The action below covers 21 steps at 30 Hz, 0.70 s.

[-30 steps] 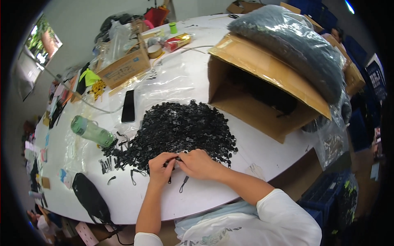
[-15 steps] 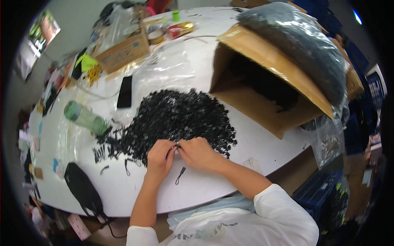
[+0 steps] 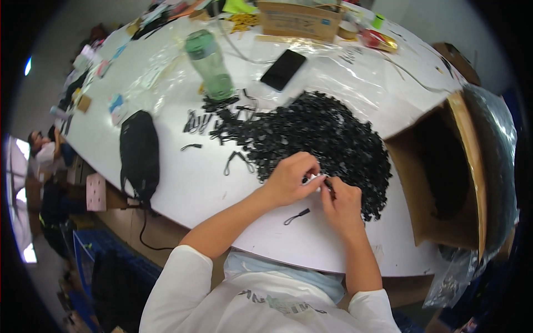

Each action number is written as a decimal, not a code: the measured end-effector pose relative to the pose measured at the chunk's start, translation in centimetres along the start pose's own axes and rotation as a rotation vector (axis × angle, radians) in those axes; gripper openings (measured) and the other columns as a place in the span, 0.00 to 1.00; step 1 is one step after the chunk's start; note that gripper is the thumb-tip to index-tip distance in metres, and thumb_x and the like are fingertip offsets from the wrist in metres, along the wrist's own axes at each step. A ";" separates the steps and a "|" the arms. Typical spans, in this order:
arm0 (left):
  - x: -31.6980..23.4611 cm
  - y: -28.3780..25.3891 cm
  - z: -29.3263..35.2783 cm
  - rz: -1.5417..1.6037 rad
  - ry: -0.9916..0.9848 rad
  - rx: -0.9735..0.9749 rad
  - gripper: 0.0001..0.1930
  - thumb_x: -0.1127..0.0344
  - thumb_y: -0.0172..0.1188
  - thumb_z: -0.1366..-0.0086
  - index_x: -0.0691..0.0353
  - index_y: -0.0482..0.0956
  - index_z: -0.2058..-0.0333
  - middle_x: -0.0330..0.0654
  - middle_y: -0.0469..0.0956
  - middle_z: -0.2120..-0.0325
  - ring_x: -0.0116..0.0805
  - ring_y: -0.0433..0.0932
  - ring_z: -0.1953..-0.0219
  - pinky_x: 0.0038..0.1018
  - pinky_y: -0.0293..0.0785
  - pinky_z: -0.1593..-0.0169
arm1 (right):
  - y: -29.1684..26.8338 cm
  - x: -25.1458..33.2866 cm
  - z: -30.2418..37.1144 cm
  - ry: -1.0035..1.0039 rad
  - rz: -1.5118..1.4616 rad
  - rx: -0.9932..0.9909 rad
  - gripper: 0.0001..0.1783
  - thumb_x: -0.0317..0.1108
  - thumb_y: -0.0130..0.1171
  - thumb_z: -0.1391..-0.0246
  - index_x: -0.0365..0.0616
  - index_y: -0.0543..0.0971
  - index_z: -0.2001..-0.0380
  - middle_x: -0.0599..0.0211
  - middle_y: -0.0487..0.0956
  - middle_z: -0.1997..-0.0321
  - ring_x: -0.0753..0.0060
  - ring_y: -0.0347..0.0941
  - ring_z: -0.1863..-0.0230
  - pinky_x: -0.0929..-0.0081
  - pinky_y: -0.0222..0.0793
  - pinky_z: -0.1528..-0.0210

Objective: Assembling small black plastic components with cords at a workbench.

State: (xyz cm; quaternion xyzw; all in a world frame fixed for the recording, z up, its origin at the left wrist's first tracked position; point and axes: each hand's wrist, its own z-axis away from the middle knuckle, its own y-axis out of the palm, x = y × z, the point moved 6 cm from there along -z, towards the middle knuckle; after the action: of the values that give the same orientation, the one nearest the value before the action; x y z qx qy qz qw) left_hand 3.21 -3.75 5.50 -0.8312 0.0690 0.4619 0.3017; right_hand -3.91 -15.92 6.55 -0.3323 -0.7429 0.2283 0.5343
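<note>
Over the near edge of a big heap of small black plastic pieces [image 3: 316, 130], my two hands meet at the fingertips. My left hand [image 3: 290, 176] is closed in a pinch; what lies in its fingers is too small to make out. Between the thumb and fingers of my right hand [image 3: 344, 205] shows a small black piece [image 3: 331, 190]. A black cord zipper pull [image 3: 297, 216] with a thin loop lies on the white table just below my hands. More looped pulls [image 3: 236, 162] lie left of the heap.
A green bottle [image 3: 211, 64] and a phone [image 3: 283, 70] are beyond the heap. On the left lies a black pouch [image 3: 139, 158]. An open carton [image 3: 402, 183] with dark contents stands at the right. Another person [image 3: 49, 152] is at the far left.
The view has swung left, so the heap and carton appear farther right. My hands stay together at the heap's near edge, fingers shifted slightly. The loose pull remains below them.
</note>
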 end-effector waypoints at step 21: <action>-0.7 2.3 0.8 0.910 -0.124 0.363 0.06 0.68 0.64 0.41 0.63 0.79 0.69 0.39 0.73 0.66 0.28 0.70 0.63 0.24 0.66 0.58 | -1.5 1.0 0.4 -0.077 -0.171 0.042 0.05 0.24 0.59 0.62 0.37 0.72 0.82 0.57 0.68 0.87 0.59 0.64 0.87 0.70 0.57 0.81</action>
State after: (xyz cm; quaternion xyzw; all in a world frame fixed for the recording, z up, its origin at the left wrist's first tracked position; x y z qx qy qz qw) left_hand 1.36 -5.24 4.77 -0.6217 0.4863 0.5759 0.2129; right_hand -4.83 -16.16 8.09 -0.2474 -0.7836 0.2097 0.5299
